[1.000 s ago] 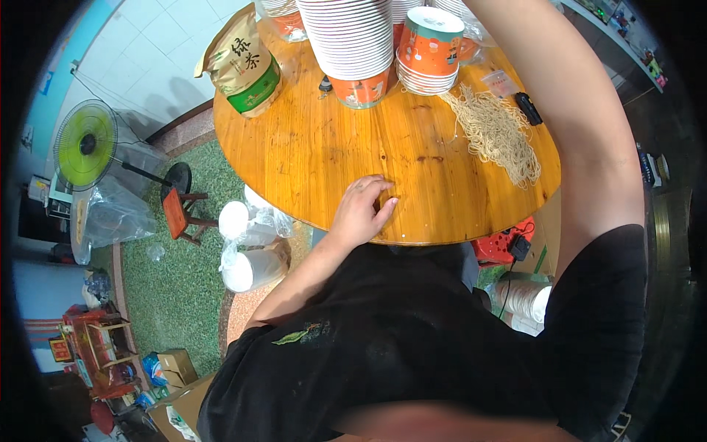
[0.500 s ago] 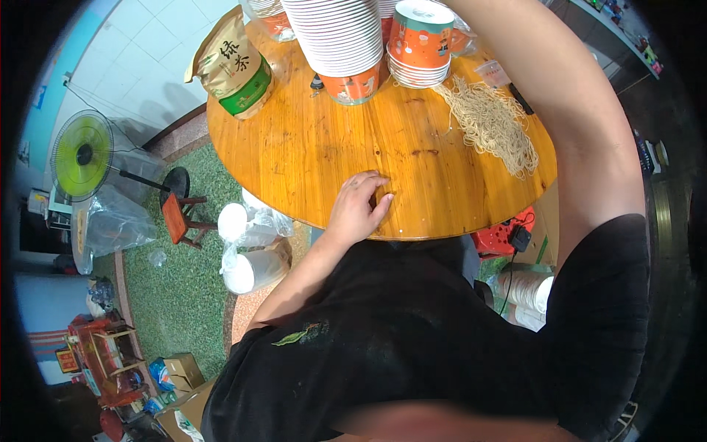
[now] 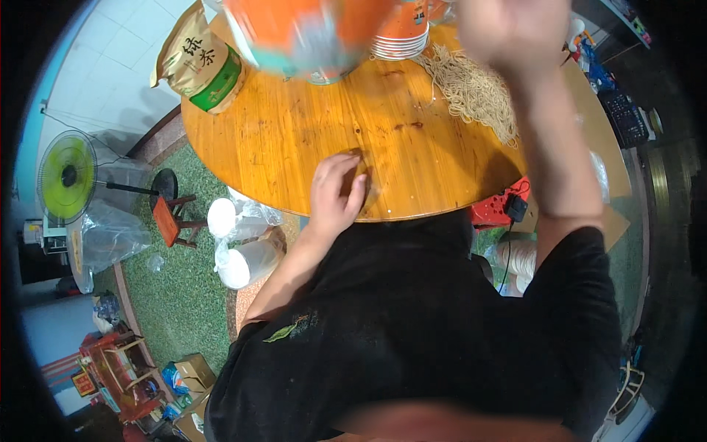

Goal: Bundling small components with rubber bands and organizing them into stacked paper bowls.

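My left hand [image 3: 339, 193] rests at the near edge of the round wooden table [image 3: 287, 147], fingers loosely bent and thumb apart, with nothing in them. My right hand [image 3: 515, 29] is raised over the far right of the table, smeared by motion. Its fingers are cut off by the upper edge, so any grip is hidden. A large orange paper tub [image 3: 309, 29] with a teal band looms blurred at the top, close to the view; what supports it cannot be seen. Behind it stands a stack of orange paper tubs [image 3: 401, 37]. A heap of thin beige strands [image 3: 475, 96] lies on the right.
A gold and green pouch [image 3: 199, 62] stands at the table's far left. On the floor to the left are a green fan [image 3: 68, 177], a small wooden stool [image 3: 168, 219] and plastic-wrapped white stacks [image 3: 247, 265]. A red crate [image 3: 490, 214] sits under the right edge.
My right arm has swung inward, bringing the hand into view. The orange tub now appears blurred, covering the tall stack. The whole view has shifted slightly; my left hand stays at the table edge.
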Motion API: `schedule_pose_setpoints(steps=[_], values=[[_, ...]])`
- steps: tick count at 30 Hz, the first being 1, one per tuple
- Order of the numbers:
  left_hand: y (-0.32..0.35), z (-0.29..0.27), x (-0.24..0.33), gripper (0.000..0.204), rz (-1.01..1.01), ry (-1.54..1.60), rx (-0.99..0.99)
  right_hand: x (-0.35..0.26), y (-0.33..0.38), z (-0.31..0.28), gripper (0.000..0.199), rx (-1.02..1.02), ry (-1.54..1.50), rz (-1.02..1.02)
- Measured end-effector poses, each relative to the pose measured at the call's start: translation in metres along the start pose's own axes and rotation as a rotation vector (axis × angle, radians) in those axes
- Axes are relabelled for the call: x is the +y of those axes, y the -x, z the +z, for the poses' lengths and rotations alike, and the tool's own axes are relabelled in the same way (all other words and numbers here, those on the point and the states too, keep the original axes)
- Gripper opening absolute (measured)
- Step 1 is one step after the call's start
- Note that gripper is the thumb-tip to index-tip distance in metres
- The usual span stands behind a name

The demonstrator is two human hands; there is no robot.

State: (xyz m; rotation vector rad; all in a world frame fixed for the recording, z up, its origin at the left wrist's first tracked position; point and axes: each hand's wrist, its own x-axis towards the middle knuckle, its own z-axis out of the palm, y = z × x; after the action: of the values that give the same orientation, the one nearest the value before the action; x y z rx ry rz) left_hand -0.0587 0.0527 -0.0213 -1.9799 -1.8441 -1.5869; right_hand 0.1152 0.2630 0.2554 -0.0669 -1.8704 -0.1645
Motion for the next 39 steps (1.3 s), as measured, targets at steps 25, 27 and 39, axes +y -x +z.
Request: schedule_pose_setpoints(steps=[25,27,39], values=[[-0.045,-0.042,0.063,0.026,0.208,-0.358,-0.232,0.112,0.241,0.004,0.045,-0.810,0.385,1.322],[-0.047,-0.042,0.063,0.024,0.203,-0.370,-0.217,0.123,0.256,0.012,0.046,-0.930,0.462,1.202],[-0.026,-0.036,0.085,0.044,0.273,-0.170,-0.083,-0.015,0.222,-0.020,0.010,-0.373,-0.299,1.031]])
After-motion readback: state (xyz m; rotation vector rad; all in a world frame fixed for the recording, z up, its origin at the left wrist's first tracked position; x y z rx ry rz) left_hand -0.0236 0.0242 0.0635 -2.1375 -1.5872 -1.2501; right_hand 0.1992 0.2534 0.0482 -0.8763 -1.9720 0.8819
